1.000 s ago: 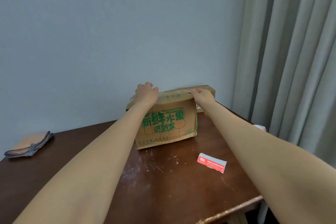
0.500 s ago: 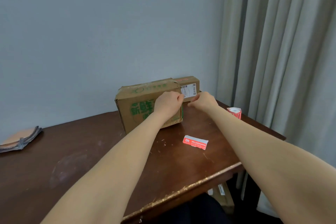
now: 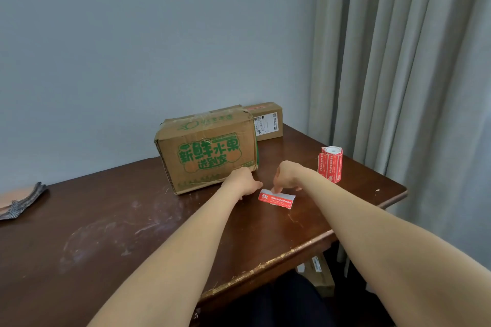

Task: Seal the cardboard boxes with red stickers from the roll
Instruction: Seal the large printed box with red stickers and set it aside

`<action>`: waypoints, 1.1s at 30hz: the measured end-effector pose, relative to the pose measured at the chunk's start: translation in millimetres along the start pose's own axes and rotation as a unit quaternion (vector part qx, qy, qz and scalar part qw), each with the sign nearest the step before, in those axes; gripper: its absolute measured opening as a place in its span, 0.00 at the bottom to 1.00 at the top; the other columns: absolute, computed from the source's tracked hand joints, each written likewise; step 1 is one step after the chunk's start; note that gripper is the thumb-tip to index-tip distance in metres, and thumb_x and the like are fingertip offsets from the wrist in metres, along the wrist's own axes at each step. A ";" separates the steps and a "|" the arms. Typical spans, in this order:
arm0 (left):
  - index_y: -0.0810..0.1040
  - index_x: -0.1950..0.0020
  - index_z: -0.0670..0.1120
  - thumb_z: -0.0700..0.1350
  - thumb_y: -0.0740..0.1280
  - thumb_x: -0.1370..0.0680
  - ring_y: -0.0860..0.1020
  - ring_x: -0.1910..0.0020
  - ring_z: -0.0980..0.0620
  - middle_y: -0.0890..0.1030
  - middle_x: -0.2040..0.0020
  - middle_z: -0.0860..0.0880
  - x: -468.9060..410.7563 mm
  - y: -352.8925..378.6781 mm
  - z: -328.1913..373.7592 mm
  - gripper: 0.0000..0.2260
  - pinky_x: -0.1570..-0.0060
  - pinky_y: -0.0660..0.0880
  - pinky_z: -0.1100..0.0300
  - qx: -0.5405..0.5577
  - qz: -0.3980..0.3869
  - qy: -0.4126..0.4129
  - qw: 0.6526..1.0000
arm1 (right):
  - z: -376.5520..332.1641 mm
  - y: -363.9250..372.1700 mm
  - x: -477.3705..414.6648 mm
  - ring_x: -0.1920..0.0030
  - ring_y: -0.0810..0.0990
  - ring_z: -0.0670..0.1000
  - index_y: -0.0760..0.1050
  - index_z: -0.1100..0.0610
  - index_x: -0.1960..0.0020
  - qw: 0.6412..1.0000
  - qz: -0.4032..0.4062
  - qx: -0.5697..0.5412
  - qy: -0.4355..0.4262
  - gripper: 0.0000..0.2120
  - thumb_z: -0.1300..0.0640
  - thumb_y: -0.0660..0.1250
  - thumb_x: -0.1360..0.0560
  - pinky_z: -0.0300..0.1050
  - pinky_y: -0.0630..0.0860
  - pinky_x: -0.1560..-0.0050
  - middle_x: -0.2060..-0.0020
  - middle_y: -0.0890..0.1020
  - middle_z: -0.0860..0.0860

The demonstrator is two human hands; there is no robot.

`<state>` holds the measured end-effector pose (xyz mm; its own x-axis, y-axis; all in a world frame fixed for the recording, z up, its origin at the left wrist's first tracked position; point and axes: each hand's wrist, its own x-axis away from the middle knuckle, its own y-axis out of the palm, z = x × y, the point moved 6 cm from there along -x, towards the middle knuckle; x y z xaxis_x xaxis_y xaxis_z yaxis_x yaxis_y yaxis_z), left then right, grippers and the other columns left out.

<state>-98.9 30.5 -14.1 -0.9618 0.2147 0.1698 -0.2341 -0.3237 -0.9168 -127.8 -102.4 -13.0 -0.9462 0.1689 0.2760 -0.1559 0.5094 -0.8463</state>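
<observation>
So, my right hand (image 3: 287, 176) touches far edge of red sticker (image 3: 276, 199), can't tell if pinching; left hand (image 3: 243, 182) loosely curled, empty, just beside.

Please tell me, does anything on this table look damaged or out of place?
The green-printed cardboard box looks battered: its top is dented and its upper left corner crumpled. The table has a chipped front edge and pale scuffs on top.

On the dark wooden table (image 3: 106, 220), the right hand (image 3: 285, 176) touches fingertips to a loose red rectangular paper sticker (image 3: 276, 199); the left hand (image 3: 243, 183) rests just beside, before the green-printed cardboard box (image 3: 210, 151).
</observation>
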 end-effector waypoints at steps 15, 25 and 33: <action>0.83 0.48 0.42 0.44 0.74 0.28 0.78 0.57 0.51 0.83 0.51 0.45 -22.9 18.0 -4.5 0.11 0.59 0.79 0.60 0.160 -0.038 -0.027 0.986 | -3.9 14.4 -19.8 0.47 0.80 0.56 0.77 0.59 0.40 1.000 0.000 0.028 -0.008 0.21 0.57 0.75 0.30 0.49 0.78 0.45 0.45 0.81 0.56; 0.83 0.51 0.40 0.38 0.70 0.25 0.77 0.66 0.53 0.81 0.59 0.44 -33.5 16.7 -5.1 0.04 0.65 0.78 0.63 0.202 -0.014 -0.025 0.979 | -13.0 10.0 -28.4 0.48 0.79 0.58 0.75 0.58 0.40 0.994 0.040 0.101 -0.014 0.18 0.56 0.73 0.28 0.49 0.75 0.51 0.45 0.80 0.56; 0.82 0.58 0.41 0.47 0.62 0.19 0.79 0.68 0.51 0.82 0.63 0.45 -39.8 10.7 -16.6 0.14 0.63 0.81 0.58 0.219 0.058 -0.033 0.973 | -18.6 10.5 -34.2 0.48 0.78 0.58 0.73 0.60 0.39 0.991 0.008 0.132 -0.007 0.19 0.57 0.72 0.27 0.52 0.76 0.45 0.46 0.79 0.57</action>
<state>-60.7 33.8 -36.7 -0.9890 0.0986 0.1101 -0.1475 -0.7074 -0.6912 -91.8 -87.1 -22.9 -0.9527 0.1632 0.2564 -0.2075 0.2672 -0.9410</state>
